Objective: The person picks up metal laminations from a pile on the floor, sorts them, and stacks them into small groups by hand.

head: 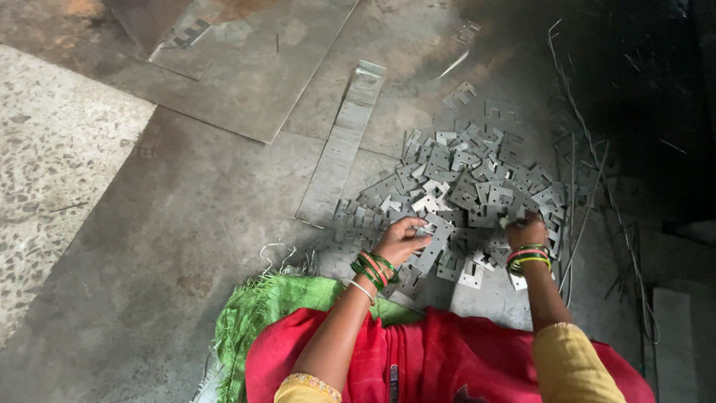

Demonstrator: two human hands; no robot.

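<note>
A heap of small stamped metal plates [470,186] lies on the grey floor [171,246], spreading from just in front of the person's knees up toward the dark upper right. To the left of the heap the floor is open and bare as far as a pale speckled slab [52,164]; to the right, thin wire offcuts [582,186] hem the heap in closely. A long metal strip [339,149] lies just beside the heap's left edge, and a large flat metal sheet [253,67] lies beyond it, well apart. The left hand [401,239] is curled narrow around one plate at the heap's near edge. The right hand [526,230] presses into the pile, fingers closed on a plate. A green woven sack [253,313] lies under the red cloth at the knees; what it holds cannot be seen.
</note>
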